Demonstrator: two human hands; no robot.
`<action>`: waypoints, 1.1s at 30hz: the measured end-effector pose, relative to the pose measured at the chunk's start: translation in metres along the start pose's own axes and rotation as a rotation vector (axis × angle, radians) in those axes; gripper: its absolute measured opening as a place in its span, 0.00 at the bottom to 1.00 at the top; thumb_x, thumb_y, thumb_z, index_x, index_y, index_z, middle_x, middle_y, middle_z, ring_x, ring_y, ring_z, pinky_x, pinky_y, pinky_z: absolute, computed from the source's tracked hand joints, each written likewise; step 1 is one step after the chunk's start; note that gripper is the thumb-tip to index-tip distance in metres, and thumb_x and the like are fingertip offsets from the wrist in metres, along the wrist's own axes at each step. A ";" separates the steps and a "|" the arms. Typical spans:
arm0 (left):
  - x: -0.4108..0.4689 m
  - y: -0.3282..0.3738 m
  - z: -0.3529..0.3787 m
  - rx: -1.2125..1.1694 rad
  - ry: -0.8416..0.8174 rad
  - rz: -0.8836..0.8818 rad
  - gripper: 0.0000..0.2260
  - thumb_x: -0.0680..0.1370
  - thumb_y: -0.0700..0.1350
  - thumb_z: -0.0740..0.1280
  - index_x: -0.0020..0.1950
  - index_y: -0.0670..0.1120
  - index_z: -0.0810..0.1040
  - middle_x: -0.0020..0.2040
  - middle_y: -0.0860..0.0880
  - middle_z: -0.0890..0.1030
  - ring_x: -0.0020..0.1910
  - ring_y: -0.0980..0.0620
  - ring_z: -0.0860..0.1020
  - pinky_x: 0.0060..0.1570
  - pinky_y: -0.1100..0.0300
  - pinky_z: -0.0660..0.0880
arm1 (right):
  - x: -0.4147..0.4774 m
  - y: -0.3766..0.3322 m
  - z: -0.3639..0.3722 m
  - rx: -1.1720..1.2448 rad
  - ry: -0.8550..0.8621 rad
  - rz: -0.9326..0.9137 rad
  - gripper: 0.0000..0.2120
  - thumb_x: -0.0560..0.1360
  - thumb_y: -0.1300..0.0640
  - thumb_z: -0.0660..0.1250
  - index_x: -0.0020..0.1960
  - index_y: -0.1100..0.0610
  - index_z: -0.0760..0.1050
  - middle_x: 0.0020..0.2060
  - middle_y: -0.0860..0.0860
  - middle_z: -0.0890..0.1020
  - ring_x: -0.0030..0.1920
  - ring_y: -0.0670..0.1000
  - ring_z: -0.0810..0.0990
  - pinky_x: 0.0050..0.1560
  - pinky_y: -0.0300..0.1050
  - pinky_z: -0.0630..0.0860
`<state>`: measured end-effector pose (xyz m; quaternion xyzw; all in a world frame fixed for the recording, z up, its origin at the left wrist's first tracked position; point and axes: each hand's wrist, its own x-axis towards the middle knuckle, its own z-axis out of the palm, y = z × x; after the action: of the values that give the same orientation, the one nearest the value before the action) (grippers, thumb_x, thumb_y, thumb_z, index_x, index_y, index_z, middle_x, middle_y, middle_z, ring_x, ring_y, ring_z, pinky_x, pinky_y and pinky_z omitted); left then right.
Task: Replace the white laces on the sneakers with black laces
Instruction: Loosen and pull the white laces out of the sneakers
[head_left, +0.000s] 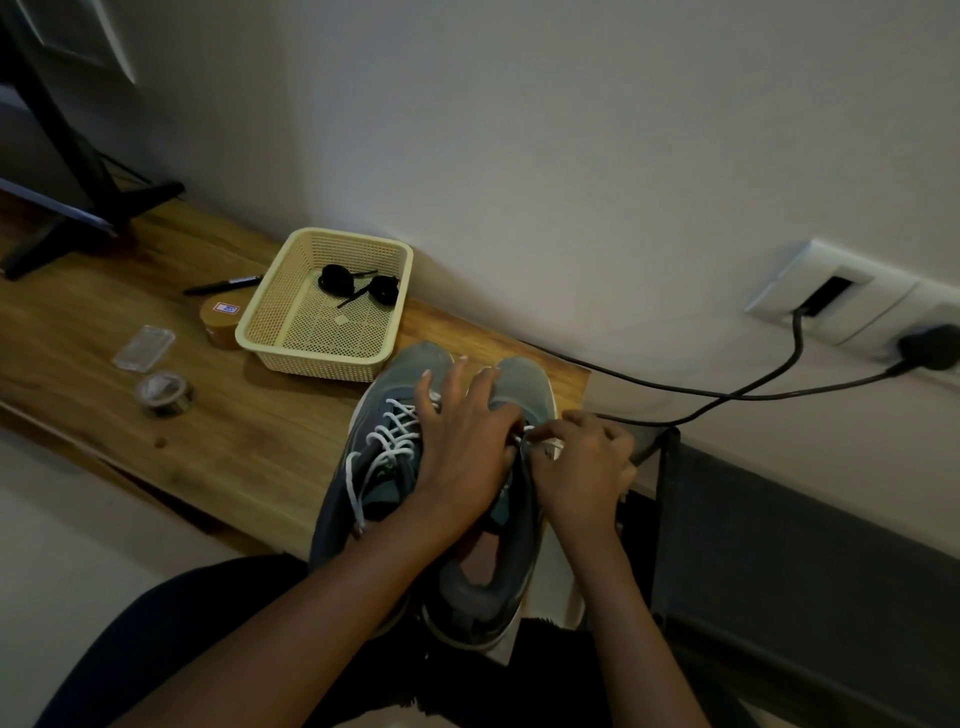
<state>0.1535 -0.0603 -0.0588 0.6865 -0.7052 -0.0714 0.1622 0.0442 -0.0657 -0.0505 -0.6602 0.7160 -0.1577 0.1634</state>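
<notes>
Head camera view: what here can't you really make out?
Lacing of the right sneaker: head view, covered by the left hand and the right hand, which pinches a white lace.
Heel of the left sneaker: partly under the left forearm.
Label on the brown tape roll: too small to read.
Top of the black stand: cut off by the top-left edge.
Ends of the black laces in the basket: coiled, too small to trace.

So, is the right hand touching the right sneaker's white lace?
Touching. The head view shows the right hand pinching the white lace on the right sneaker, with no gap between them.
</notes>
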 end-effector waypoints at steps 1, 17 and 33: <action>0.000 0.000 0.000 0.000 -0.006 0.000 0.12 0.77 0.48 0.65 0.60 0.54 0.75 0.77 0.50 0.56 0.77 0.44 0.44 0.69 0.42 0.38 | 0.000 0.000 0.001 -0.012 0.004 -0.001 0.11 0.76 0.57 0.65 0.57 0.49 0.79 0.68 0.48 0.69 0.69 0.55 0.57 0.66 0.52 0.59; -0.001 0.004 0.003 -0.183 0.067 -0.088 0.06 0.82 0.42 0.54 0.54 0.48 0.69 0.55 0.51 0.76 0.69 0.50 0.63 0.70 0.47 0.38 | 0.004 0.003 0.005 -0.018 0.032 -0.007 0.08 0.76 0.56 0.65 0.53 0.53 0.79 0.64 0.48 0.72 0.66 0.54 0.60 0.63 0.50 0.60; -0.002 0.001 0.002 0.010 0.028 -0.043 0.11 0.77 0.47 0.65 0.59 0.53 0.77 0.75 0.48 0.62 0.76 0.43 0.51 0.65 0.43 0.33 | 0.004 0.003 0.004 0.011 0.010 -0.009 0.09 0.76 0.55 0.65 0.56 0.52 0.78 0.64 0.48 0.72 0.65 0.54 0.60 0.61 0.49 0.61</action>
<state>0.1523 -0.0581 -0.0610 0.7033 -0.6881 -0.0620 0.1671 0.0434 -0.0692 -0.0558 -0.6616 0.7130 -0.1655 0.1628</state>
